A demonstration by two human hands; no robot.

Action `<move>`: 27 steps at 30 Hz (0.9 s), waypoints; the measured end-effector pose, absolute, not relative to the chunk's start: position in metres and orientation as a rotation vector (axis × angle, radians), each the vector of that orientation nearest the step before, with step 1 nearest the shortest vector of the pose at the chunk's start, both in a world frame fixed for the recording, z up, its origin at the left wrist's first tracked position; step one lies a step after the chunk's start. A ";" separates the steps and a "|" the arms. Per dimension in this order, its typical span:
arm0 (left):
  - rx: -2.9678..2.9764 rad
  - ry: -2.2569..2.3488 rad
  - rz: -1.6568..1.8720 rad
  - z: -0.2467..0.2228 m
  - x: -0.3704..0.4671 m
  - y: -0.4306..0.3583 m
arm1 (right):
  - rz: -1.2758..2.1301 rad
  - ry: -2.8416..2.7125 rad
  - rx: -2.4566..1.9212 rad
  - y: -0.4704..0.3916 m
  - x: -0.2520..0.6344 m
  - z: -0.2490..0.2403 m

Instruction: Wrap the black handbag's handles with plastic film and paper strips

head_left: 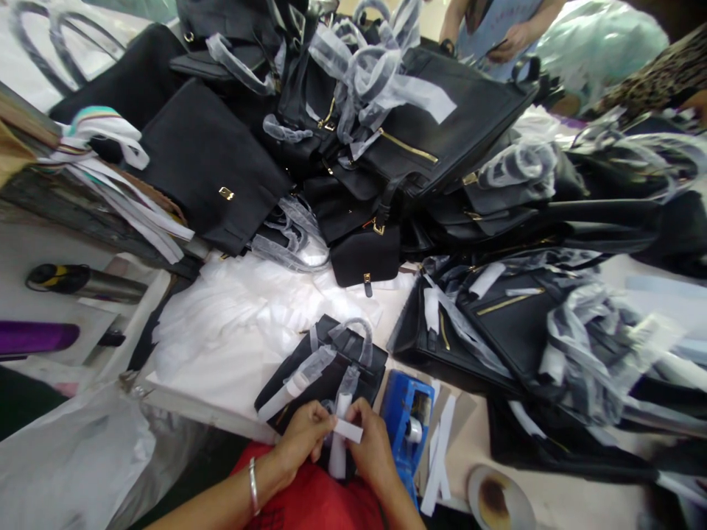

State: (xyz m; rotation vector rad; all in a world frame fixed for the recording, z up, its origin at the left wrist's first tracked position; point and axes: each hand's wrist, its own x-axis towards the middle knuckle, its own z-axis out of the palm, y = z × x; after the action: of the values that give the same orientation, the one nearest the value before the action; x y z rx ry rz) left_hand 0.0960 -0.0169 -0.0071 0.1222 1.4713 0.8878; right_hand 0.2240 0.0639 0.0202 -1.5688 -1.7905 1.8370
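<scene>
A small black bag (364,353) with plastic-wrapped straps lies at the table's front edge. My left hand (306,434), with a silver bangle on its wrist, pinches one end of a short white strip (349,430) over a wrapped strap (338,455). On the other side of that strap, my right hand (371,440) has its fingers closed around the strip and strap. A second wrapped strap (295,384) slants across the bag to the left. Just right of the bag stands a blue tape dispenser (402,423), with loose white strips (440,449) beside it.
Piled black bags (213,162) cover the back and right of the table. White tissue (221,324) lies at the left. A round dish (500,497) sits front right, a metal flask (93,282) far left. Another person's hand (511,43) shows at the back.
</scene>
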 end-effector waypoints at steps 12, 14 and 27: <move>0.129 1.368 0.852 -0.005 0.091 -0.010 | 1.863 -1.683 -1.541 0.060 0.225 0.007; 0.124 1.357 0.852 -0.005 0.090 -0.009 | 1.866 -1.692 -1.524 0.059 0.226 0.007; 0.137 1.387 0.898 -0.014 0.093 -0.009 | 2.272 -1.160 -1.381 0.064 0.245 0.022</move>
State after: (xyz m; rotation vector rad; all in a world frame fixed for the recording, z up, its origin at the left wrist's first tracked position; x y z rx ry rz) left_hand 0.0933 -0.0094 -0.0140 0.1368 1.3869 0.8985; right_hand 0.2449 0.0640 0.0218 -1.3812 -1.1602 2.2720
